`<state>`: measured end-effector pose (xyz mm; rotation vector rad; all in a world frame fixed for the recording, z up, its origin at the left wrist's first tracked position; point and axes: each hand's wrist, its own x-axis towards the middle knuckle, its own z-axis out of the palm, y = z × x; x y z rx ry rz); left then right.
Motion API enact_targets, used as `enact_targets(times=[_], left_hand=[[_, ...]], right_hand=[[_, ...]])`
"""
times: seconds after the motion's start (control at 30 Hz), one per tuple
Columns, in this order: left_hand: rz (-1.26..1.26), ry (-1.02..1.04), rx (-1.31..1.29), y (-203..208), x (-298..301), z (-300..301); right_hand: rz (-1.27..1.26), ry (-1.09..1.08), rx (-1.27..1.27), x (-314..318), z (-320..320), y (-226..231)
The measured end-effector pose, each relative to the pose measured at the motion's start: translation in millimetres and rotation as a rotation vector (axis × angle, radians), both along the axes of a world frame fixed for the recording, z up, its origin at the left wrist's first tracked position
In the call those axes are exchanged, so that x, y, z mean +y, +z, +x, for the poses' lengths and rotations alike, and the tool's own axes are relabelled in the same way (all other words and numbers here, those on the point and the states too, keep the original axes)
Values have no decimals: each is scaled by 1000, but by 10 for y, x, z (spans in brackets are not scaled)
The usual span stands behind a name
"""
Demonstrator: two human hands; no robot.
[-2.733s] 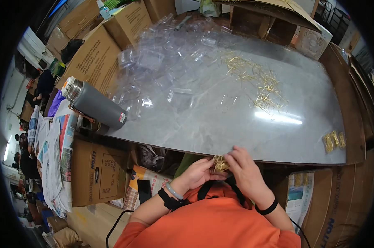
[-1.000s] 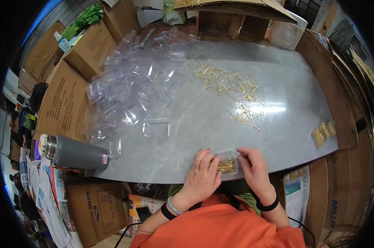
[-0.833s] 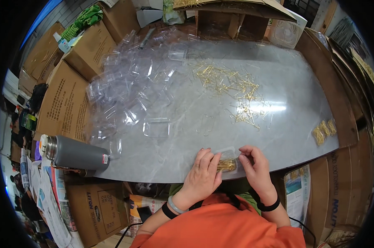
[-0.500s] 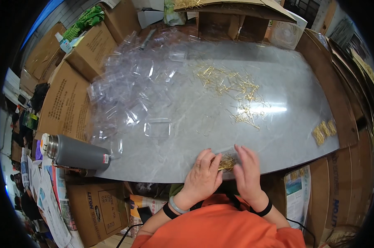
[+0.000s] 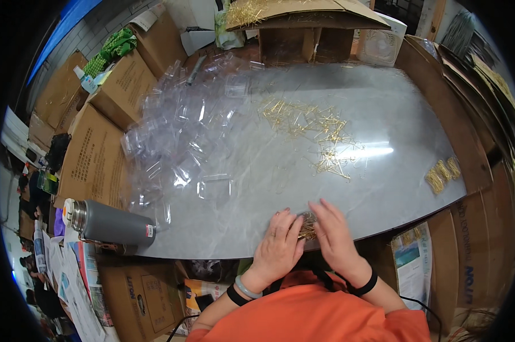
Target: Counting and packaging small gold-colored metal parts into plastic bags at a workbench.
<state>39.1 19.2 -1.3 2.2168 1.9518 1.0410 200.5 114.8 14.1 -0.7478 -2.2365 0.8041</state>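
Observation:
At the table's near edge, a small bundle of thin gold wire hooks [image 5: 307,227] sits between my two hands. My left hand [image 5: 277,244] curls along its left side, fingers close together and touching it. My right hand [image 5: 335,236] presses on the other side with its fingers fairly straight. The palms and fingers hide much of the bundle. Farther off, loose gold wire hooks [image 5: 329,131] lie in a tangled heap on the grey table [image 5: 252,194]. Several tidy gold bundles [image 5: 442,174] rest by the right edge.
Clear plastic boxes [image 5: 183,128] cover the table's left side. A grey bottle [image 5: 116,222] lies tilted at the front left corner. Cardboard boxes [image 5: 95,162] line the left, and cardboard panels [image 5: 457,119] wall the right. A white fan [image 5: 380,47] stands at the back.
My right hand has moved in closer, against the bundle, narrowing the gap between the hands. The whole view has shifted a little.

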Motion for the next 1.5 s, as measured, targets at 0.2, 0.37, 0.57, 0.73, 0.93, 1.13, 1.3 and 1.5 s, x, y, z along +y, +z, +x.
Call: enact_targets(times=[0.2, 0.37, 0.57, 0.73, 0.93, 1.13, 1.3, 1.5], left_hand=[[88, 213, -141, -4, -19, -75], [-56, 236, -273, -39, -114, -43], [-38, 140, -88, 47, -82, 67], [-24, 138, -73, -16, -97, 80], [-1, 85, -140, -27, -69, 44], [3, 47, -175, -42, -42, 25], [10, 44, -154, -6, -62, 8], [89, 42, -155, -75, -78, 21]], right_hand=[[-113, -99, -80, 211, 1, 177], [-357, -276, -4, 6, 139, 76], [-343, -251, 60, -256, 147, 67], [-139, -345, -14, 20, 110, 83], [-240, -225, -38, 178, 111, 64], [-215, -83, -22, 298, 112, 157], [176, -61, -163, 229, 50, 259], [174, -108, 11, 269, -199, 132]])
